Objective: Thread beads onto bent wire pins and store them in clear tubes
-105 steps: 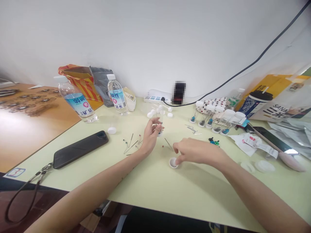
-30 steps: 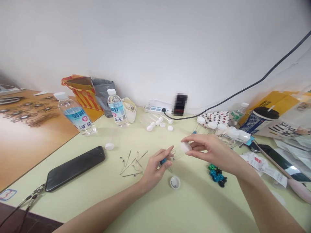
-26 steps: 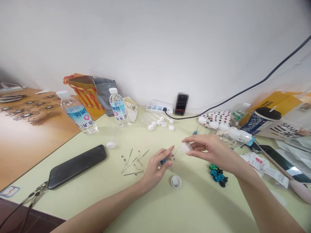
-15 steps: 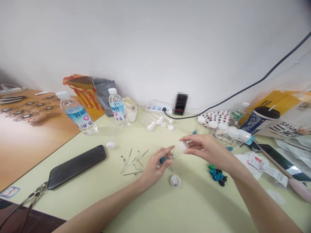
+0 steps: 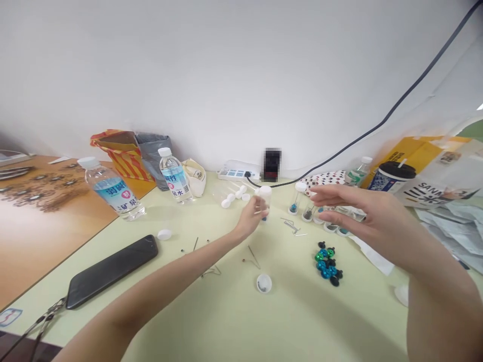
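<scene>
My left hand [image 5: 252, 215] is closed around a clear tube [image 5: 266, 206] with a white cap, held upright over the table, something blue at its bottom. To the right, my right hand [image 5: 358, 213] is open, thumb and fingers apart, with nothing in it. Behind its fingers stand several clear tubes with white caps, partly hidden; one capped tube [image 5: 296, 200] shows a blue piece inside. Blue, green and black knob-like pieces [image 5: 327, 264] lie below that hand. A small white cap [image 5: 264, 283] with tiny dark bits sits nearer me. Thin bent metal rods [image 5: 290, 226] are scattered about.
White caps [image 5: 236, 196] lie near a power strip [image 5: 239, 172] by the wall. On the left are a black phone [image 5: 113, 271] and two water bottles [image 5: 172, 176]. A lidded drink cup [image 5: 394, 176] and a yellow-white bag [image 5: 437, 176] stand at the right.
My right hand has let go of the tube's white cap and moved right, opening. My left hand has carried the tube farther from me and holds it upright. The view has shifted slightly.
</scene>
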Tool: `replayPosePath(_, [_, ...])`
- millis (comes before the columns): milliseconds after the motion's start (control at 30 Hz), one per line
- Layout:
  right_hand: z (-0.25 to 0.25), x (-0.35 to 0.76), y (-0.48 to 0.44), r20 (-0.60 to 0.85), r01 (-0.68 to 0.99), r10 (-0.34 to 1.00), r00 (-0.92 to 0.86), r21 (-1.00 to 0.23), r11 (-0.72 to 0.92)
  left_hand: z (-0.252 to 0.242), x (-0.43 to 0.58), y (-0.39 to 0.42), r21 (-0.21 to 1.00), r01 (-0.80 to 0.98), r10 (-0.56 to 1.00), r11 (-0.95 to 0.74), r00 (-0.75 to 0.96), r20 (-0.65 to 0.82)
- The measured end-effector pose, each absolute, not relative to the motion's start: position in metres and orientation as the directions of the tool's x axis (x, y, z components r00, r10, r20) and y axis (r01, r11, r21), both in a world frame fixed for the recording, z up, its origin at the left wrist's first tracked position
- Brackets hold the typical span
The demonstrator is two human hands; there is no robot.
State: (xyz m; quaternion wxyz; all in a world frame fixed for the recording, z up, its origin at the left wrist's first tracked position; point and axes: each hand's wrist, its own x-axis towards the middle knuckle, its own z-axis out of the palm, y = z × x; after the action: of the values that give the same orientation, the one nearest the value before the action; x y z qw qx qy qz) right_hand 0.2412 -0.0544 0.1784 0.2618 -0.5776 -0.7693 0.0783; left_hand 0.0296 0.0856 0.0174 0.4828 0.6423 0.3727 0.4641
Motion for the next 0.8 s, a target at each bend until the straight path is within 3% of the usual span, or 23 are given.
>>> replayPosePath(200, [0.183, 0.24, -0.062, 0.24, 0.863, 0.925, -0.295, -0.348, 0.366, 0.007, 0.085, 0.139, 0.948, 0.08, 0.927, -0.309, 0.247, 0.281])
replayPosePath(333, [0.186, 0.243, -0.065, 0.291, 0.877, 0.911, -0.294, -0.296, 0.377, -0.004, 0.1, 0.145, 0.93, 0.159, 0.924, -0.331, 0.257, 0.284])
replayPosePath(600, [0.188, 0.251, -0.067, 0.323, 0.864, 0.885, -0.335, -0.271, 0.426, 0.012, 0.033, 0.134, 0.807, 0.477, 0.937, -0.349, 0.191, 0.292])
replayPosePath(800, [0.188, 0.256, -0.069, 0.356, 0.849, 0.879, -0.317, -0.306, 0.43, 0.033, -0.062, 0.151, 0.633, 0.768, 0.971, -0.097, -0.068, 0.231])
